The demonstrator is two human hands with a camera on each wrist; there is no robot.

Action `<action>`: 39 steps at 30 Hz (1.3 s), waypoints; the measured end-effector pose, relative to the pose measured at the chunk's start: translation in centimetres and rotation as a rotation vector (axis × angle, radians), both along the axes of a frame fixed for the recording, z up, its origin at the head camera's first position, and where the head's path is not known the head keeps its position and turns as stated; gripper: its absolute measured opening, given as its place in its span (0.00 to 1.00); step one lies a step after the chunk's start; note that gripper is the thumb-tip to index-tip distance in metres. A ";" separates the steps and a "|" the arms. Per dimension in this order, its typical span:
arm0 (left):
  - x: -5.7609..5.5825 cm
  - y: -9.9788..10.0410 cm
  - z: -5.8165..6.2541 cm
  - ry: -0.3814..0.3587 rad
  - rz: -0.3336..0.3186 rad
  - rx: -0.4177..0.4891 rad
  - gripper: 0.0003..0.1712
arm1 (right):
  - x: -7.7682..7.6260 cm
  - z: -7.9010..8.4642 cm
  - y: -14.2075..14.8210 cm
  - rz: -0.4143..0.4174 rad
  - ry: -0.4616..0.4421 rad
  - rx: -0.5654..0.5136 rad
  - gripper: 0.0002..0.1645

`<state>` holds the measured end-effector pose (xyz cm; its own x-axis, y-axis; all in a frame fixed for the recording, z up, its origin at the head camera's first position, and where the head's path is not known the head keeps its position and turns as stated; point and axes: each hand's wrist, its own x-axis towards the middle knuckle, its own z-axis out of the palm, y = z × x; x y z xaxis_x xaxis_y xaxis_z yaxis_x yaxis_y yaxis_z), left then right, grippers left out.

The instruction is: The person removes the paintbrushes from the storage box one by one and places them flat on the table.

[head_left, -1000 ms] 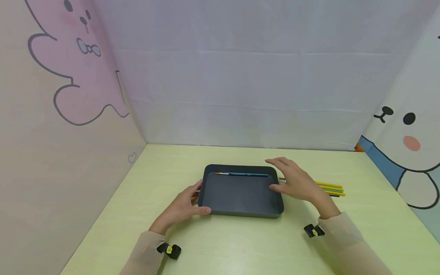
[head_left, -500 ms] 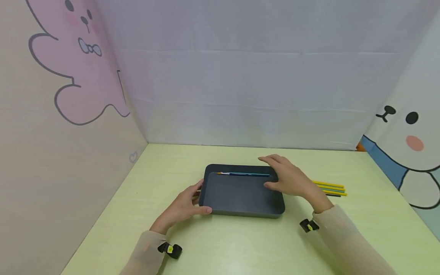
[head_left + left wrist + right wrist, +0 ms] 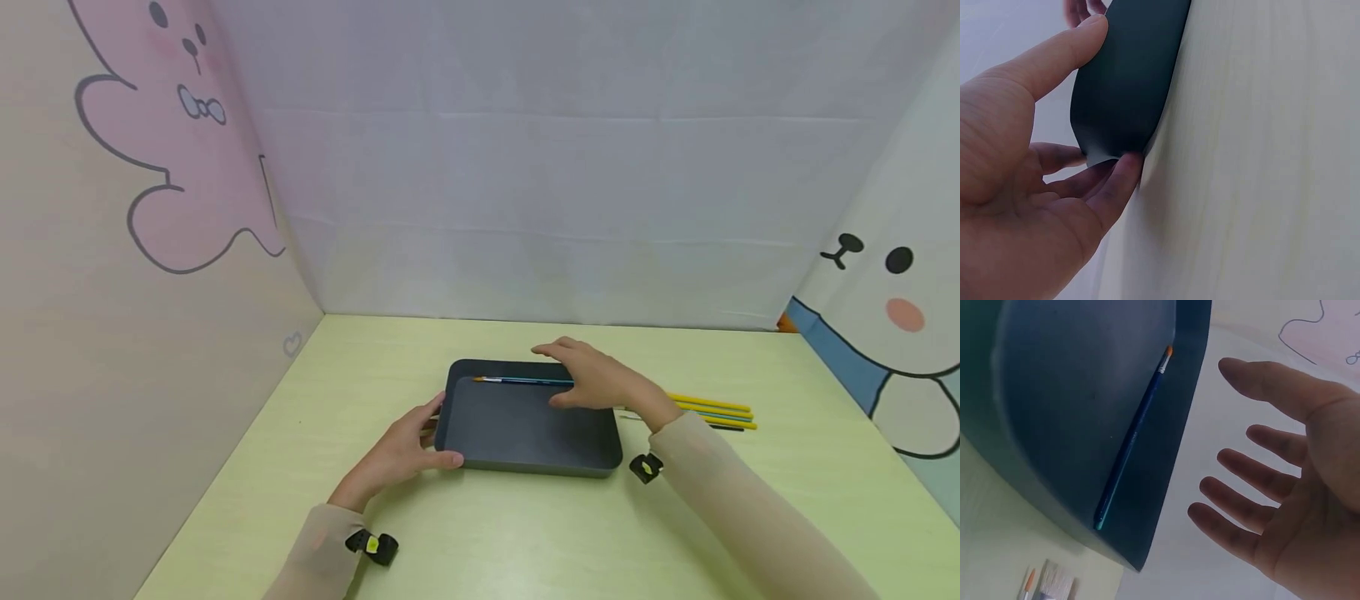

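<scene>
A dark grey rectangular tray point(image 3: 525, 429) lies on the table, and one blue paintbrush point(image 3: 517, 381) with an orange tip rests along its far side. My left hand point(image 3: 401, 450) grips the tray's near left corner, the thumb on its front wall and the fingers round its left end. In the left wrist view the fingertips point(image 3: 1125, 169) are tucked in at the tray's lower edge. Above the tray's right part hovers my right hand point(image 3: 600, 383), fingers spread and nothing in it, hiding the handle end of the paintbrush. The right wrist view has that whole paintbrush point(image 3: 1129, 444) inside the tray.
To the right of the tray, several more brushes with yellow, teal and black handles point(image 3: 716, 412) lie side by side, partly behind the right forearm. A flat-bristled brush point(image 3: 1057, 581) shows there in the right wrist view. Pale walls with cartoon drawings enclose the table point(image 3: 495, 533).
My right hand has moved left, from the tray's right edge to over its inside, overlapping the paintbrush's end. The left hand stays at the corner; tray and brushes lie still.
</scene>
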<state>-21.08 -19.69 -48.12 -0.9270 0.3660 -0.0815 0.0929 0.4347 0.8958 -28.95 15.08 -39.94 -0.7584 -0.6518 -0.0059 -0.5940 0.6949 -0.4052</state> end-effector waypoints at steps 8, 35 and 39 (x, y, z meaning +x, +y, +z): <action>0.0 0.0 0.0 0.009 0.004 -0.004 0.67 | -1.5 -0.8 -1.9 0.093 -0.080 0.064 0.49; -0.1 0.2 0.0 0.005 -0.001 -0.016 0.67 | -2.7 -1.7 -4.4 0.095 -0.180 0.221 0.48; 0.0 0.2 0.1 -0.003 0.008 -0.019 0.67 | -2.7 -1.7 -4.8 0.092 -0.173 0.240 0.46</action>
